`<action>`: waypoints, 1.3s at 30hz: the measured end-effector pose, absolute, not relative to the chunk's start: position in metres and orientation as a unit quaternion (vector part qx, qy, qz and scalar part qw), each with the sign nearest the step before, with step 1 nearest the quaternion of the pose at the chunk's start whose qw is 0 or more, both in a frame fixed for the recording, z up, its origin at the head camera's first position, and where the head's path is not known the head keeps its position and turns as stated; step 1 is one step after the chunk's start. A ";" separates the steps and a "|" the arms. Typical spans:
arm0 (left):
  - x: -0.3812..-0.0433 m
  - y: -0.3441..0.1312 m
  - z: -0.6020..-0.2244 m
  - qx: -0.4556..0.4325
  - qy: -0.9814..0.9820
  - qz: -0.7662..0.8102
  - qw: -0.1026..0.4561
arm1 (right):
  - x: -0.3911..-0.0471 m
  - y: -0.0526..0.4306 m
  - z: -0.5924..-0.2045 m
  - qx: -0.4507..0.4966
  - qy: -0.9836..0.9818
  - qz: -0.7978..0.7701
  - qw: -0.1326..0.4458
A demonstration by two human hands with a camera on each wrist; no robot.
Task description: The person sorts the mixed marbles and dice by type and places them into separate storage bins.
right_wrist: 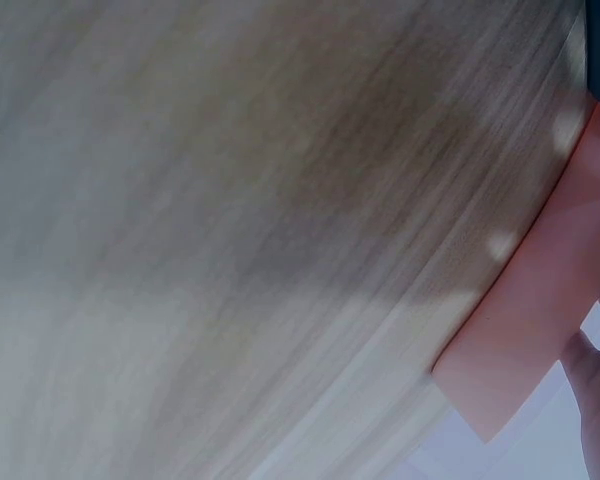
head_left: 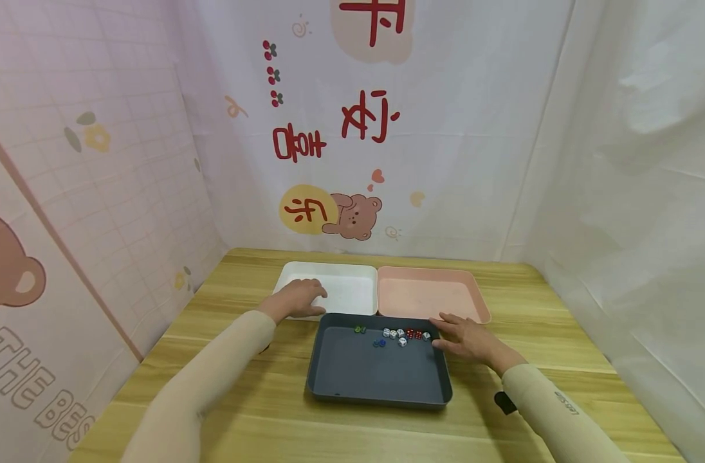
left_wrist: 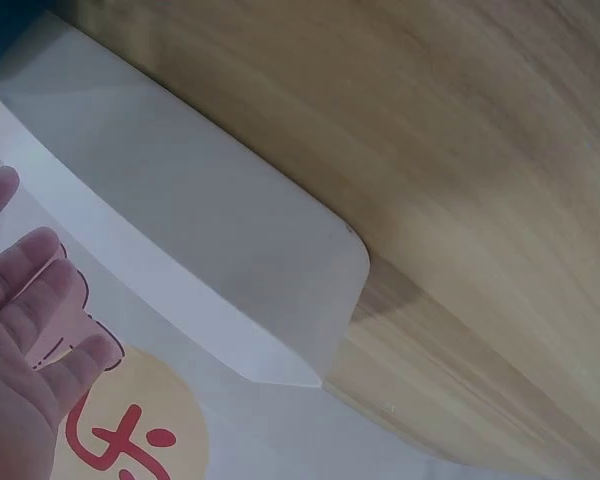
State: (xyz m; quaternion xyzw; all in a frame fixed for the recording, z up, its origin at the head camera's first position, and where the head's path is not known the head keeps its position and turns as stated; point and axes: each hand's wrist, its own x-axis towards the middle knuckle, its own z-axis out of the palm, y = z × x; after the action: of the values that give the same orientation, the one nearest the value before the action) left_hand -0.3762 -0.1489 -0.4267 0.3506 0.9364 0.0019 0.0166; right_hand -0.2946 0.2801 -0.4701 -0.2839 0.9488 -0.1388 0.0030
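Observation:
A dark grey tray (head_left: 381, 379) lies in the middle of the table with several small dice near its far side: green dice (head_left: 360, 329), blue dice (head_left: 379, 343), white dice (head_left: 393, 334) and red dice (head_left: 413, 334). My left hand (head_left: 297, 299) hovers over the near left part of a white tray (head_left: 352, 283), its fingers loosely spread and holding nothing. At the far right corner of the grey tray is my right hand (head_left: 468, 337), fingers extended beside the rightmost white die. Whether it touches the rim, I cannot tell.
A pink tray (head_left: 428, 289) stands behind the grey one, side by side with the white tray. All sit on a wooden table (head_left: 260, 411). White printed cloth (head_left: 445, 161) encloses the back and sides. A small black object (head_left: 505, 403) shows under my right sleeve.

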 end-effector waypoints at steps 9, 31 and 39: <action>-0.372 -0.143 -0.431 0.377 0.925 0.034 0.011 | -0.295 0.281 -0.471 -0.281 0.950 -0.136 0.001; -0.356 -0.110 -0.443 0.414 0.898 0.145 0.033 | -0.296 0.280 -0.473 -0.275 0.952 -0.136 0.003; -0.353 -0.099 -0.450 0.422 0.900 0.110 0.016 | -0.295 0.280 -0.472 -0.273 0.952 -0.136 0.000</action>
State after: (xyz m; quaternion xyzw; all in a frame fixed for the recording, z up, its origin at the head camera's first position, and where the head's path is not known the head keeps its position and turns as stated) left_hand -0.3528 -0.0991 -0.4505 0.4224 0.8996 0.1100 0.0161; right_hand -0.2951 0.2798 -0.4724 -0.2729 0.9523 -0.1363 0.0003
